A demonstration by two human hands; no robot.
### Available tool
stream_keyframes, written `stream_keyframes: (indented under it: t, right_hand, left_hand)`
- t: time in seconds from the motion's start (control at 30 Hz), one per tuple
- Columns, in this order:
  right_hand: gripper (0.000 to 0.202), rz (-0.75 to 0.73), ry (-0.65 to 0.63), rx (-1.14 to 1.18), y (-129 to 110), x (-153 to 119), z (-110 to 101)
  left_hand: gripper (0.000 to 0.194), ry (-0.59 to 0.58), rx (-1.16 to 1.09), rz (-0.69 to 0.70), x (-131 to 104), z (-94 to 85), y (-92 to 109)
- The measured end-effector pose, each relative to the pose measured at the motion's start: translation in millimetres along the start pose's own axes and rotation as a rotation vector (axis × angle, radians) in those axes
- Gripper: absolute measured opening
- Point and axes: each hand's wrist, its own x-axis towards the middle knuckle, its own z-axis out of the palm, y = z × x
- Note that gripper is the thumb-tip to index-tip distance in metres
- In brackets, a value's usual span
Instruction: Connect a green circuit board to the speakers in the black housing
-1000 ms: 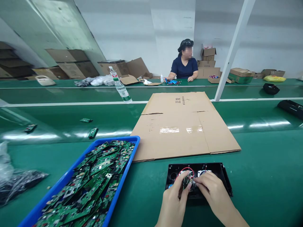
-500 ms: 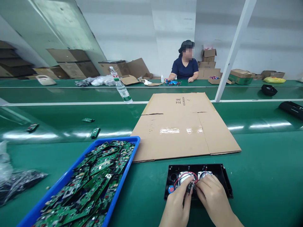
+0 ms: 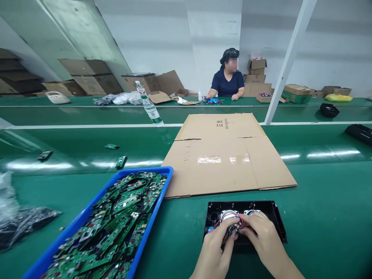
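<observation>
Both hands meet over a shallow black plastic housing (image 3: pixel 273 217) lying open side up on the green bench (image 3: pixel 325 217), near its front edge. The left hand (image 3: pixel 213 254) and the right hand (image 3: pixel 263 240) each close thumb and fingertips in a narrow grip on a small circuit board (image 3: pixel 231 231), partly hidden between them, held just above the housing's middle. A red wire (image 3: pixel 232 215) loops from the board across two round silver speakers (image 3: pixel 228 214) seated side by side in the housing; a small blue part shows at the left hand's fingertips, too small to identify.

To the left, a blue plastic tray (image 3: pixel 161 193) holds a heap of green circuit boards (image 3: pixel 116 228), and a flattened sheet of brown cardboard (image 3: pixel 226 155) lies just beyond the housing. A clear plastic water bottle (image 3: pixel 149 106) stands further back. Across the line a co-worker in a dark blue top (image 3: pixel 228 82) sits with both hands on the far bench.

Judging from the scene, good work here means keeping the board level over its seat, holding it by the edges, and steering the red wire clear of the speaker cones so nothing is pinched under it.
</observation>
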Motion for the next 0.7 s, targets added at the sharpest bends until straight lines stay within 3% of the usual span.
stream_keyframes:
  t: [0.13,0.23,0.33,0.4,0.53,0.7]
  right_hand:
    - [0.021,-0.021,0.027,-0.025,-0.6,-0.6,3.2]
    - [0.021,-0.013,0.009,-0.010,-1.9,0.6,3.4]
    - [0.015,0.067,-0.050,0.025,-3.0,2.9,-2.7]
    - [0.010,0.151,-0.014,0.005,-2.2,4.0,-10.2]
    - [0.030,0.194,0.175,-0.232,5.4,2.8,-21.5]
    - [0.042,0.086,0.051,-0.553,16.4,-0.9,-11.0]
  left_hand:
    - [0.025,0.002,-0.085,-0.010,0.0,0.7,-2.9]
    - [0.027,0.023,-0.030,0.011,-2.0,2.3,-5.9]
    - [0.031,0.064,0.082,0.080,-4.7,5.8,-8.5]
    - [0.032,0.105,0.099,0.101,-6.3,8.3,-9.1]
    - [0.030,0.149,0.122,0.053,-8.3,10.2,-7.4]
    - [0.028,0.163,0.174,0.025,-9.9,8.6,-7.6]
